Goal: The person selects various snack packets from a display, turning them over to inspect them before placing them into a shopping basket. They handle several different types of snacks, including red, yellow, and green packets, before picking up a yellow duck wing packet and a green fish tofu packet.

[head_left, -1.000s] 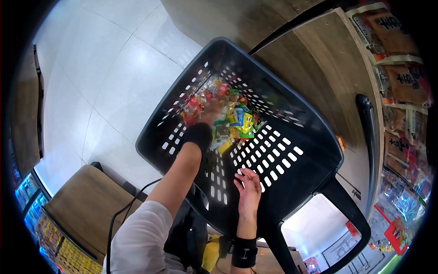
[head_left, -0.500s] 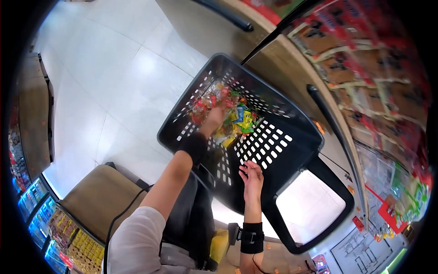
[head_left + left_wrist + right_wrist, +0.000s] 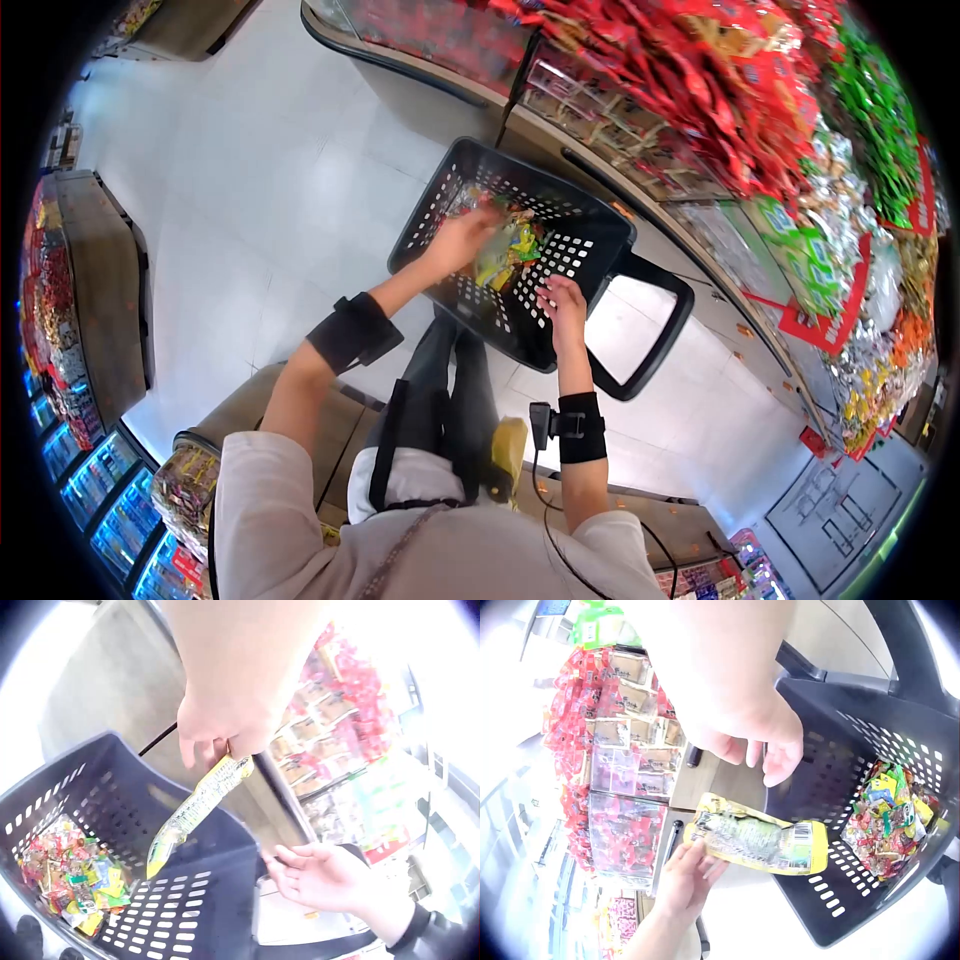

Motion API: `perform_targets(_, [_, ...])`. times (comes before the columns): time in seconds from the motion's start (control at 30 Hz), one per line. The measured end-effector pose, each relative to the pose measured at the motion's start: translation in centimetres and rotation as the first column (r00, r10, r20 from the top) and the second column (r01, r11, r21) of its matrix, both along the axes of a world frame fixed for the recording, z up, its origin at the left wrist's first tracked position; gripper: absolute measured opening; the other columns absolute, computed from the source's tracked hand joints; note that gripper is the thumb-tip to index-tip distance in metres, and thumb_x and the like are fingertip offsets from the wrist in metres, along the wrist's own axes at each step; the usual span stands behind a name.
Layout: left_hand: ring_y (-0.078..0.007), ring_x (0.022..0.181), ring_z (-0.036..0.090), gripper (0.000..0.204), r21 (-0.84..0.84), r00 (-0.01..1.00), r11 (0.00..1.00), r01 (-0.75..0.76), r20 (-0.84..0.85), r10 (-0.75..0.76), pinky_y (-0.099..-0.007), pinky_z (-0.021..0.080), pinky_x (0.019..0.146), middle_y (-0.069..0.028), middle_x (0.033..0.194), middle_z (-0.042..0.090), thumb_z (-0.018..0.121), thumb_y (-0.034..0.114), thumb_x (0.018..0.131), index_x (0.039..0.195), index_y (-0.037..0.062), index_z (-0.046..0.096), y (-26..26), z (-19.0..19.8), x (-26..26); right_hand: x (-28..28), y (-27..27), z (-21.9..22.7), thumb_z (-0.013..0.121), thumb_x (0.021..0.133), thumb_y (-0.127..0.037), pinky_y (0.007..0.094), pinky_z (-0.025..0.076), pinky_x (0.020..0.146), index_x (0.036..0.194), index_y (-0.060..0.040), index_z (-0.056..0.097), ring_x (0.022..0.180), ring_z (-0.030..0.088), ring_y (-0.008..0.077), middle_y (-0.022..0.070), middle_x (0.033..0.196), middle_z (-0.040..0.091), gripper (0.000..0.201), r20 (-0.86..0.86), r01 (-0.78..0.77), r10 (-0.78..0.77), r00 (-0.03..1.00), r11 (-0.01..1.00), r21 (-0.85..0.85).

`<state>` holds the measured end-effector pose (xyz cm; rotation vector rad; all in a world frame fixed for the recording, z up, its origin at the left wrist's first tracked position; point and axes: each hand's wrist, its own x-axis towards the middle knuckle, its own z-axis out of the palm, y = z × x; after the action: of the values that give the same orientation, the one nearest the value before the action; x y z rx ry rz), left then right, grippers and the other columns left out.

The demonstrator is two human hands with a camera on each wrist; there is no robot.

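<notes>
The left hand (image 3: 455,240) pinches one end of a long yellow plastic snack packet (image 3: 759,840), holding it above the black perforated plastic shopping basket (image 3: 590,235). The right hand (image 3: 562,300), fingers relaxed and holding nothing, rests at the basket's near rim. A heap of small colourful wrapped sweets (image 3: 71,874) lies on the basket's floor. Beyond, shelves of red snack bags (image 3: 690,70).

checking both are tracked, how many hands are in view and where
2. The left hand is over the basket, pinching a yellow snack packet by one end. The right hand rests open on the basket's near rim.
</notes>
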<state>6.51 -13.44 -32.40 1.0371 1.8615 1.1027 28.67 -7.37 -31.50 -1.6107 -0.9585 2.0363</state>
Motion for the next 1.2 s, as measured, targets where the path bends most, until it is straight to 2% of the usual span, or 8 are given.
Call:
perform_targets(0.1, [-0.0081,0.07,0.055,0.012,-0.015,0.997,1.0,0.006,0.071,-0.005,-0.0247,0.046,0.063,-0.0069,0.077,0.06,0.055,0.01,0.085,0.089,-0.0005,0.051,-1.2,8.1,0.7,0.2,0.0,3.6,0.048,0.087,-0.017,0.0285,0.046,0.077,0.101,-0.0026,0.052,0.086,0.056,0.0165,0.0089,0.101,0.056,0.021,-0.063,-0.004,0.007,0.998,0.999,0.052])
perform_targets(0.2, [-0.0071,0.073,0.055,0.01,0.073,0.947,0.996,-0.042,0.32,0.016,-0.0219,0.046,0.065,-0.004,0.08,0.06,0.052,0.01,0.087,0.089,0.0001,0.05,-2.2,12.3,1.2,0.3,0.3,7.1,0.051,0.088,-0.022,0.0246,0.045,0.07,0.098,-0.0034,0.055,0.08,0.055,0.0127,0.0053,0.09,0.058,0.022,-0.089,-0.108,0.125,0.988,0.978,0.177])
perform_targets(0.27, [-0.0068,0.078,0.057,0.007,0.145,0.826,0.987,-0.063,0.563,-0.03,-0.0209,0.048,0.069,-0.0017,0.082,0.059,0.05,0.01,0.088,0.091,0.003,0.048,-2.8,14.1,1.4,0.9,0.4,9.1,0.049,0.089,-0.022,0.0243,0.044,0.07,0.098,-0.0039,0.055,0.08,0.055,0.0116,0.0042,0.089,0.058,0.021,-0.125,-0.176,0.207,0.97,0.958,0.227])
perform_targets(0.4, [-0.0117,0.08,0.059,0.012,0.082,0.674,0.989,-0.123,0.738,0.022,-0.0234,0.05,0.071,-0.0069,0.088,0.059,0.052,0.012,0.087,0.091,0.0003,0.049,-3.8,20.8,2.2,1.9,-0.2,16.0,0.045,0.091,-0.023,0.0223,0.042,0.072,0.098,-0.0016,0.055,0.084,0.053,0.0097,0.0033,0.091,0.058,0.024,-0.236,-0.234,0.299,0.925,0.935,0.266])
perform_targets(0.53, [-0.013,0.082,0.059,0.01,0.075,0.641,0.978,-0.194,0.765,0.069,-0.0237,0.049,0.074,-0.0071,0.09,0.058,0.051,0.011,0.087,0.09,0.0012,0.048,-4.7,24.6,3.3,4.1,-1.1,20.4,0.046,0.09,-0.022,0.0197,0.041,0.072,0.096,-0.0003,0.056,0.08,0.052,0.0079,0.0015,0.088,0.057,0.024,-0.127,-0.284,0.412,0.902,0.788,0.546])
perform_targets(0.73, [-0.0113,0.081,0.058,0.007,0.218,0.572,0.943,-0.25,0.819,-0.037,-0.0219,0.049,0.069,-0.0071,0.088,0.058,0.05,0.01,0.087,0.088,0.0029,0.047,-5.4,28.7,4.9,6.4,-3.1,25.6,0.058,0.084,-0.01,0.0176,0.04,0.068,0.096,-0.0005,0.056,0.076,0.052,0.0054,-0.0003,0.084,0.057,0.016,-0.095,-0.257,0.349,0.932,0.823,0.506])
perform_targets(0.83, [-0.0074,0.079,0.058,0.009,0.22,0.652,0.956,-0.192,0.757,-0.043,-0.0225,0.051,0.069,-0.0009,0.087,0.056,0.051,0.015,0.087,0.091,0.0063,0.049,-5.9,30.7,5.3,7.0,-3.8,27.5,0.06,0.082,-0.008,0.0174,0.041,0.066,0.095,0.0,0.056,0.075,0.053,0.005,0.0007,0.084,0.058,0.016,-0.167,-0.183,0.328,0.93,0.806,0.563])
perform_targets(1.2, [-0.0081,0.082,0.058,0.008,0.311,0.626,0.942,-0.127,0.761,-0.167,-0.0271,0.053,0.072,-0.0017,0.088,0.057,0.052,0.014,0.087,0.087,0.0074,0.048,-6.9,33.5,6.9,9.1,-5.5,28.8,0.059,0.083,-0.011,0.0177,0.04,0.067,0.092,-0.0017,0.055,0.075,0.052,0.0051,-0.0001,0.083,0.058,0.014,-0.281,-0.135,0.34,0.897,0.817,0.56])
